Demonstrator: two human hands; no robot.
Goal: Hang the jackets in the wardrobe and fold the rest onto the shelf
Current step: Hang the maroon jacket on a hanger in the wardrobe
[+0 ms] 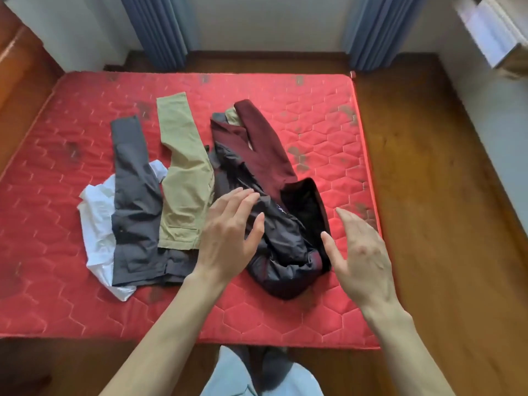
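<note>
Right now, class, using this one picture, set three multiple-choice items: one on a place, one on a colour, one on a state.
1. Where do the khaki trousers lie?
A. between the grey trousers and the maroon jacket
B. on the floor
C. under the mattress

2. What colour is the mattress?
A. blue
B. red
C. green

3. How are both hands?
A. fists
B. gripping cloth
C. open, fingers spread

Key: 1A, grey lies to their left, maroon to their right; 2B, red quilting; 3C, left hand and right hand hold nothing.
</note>
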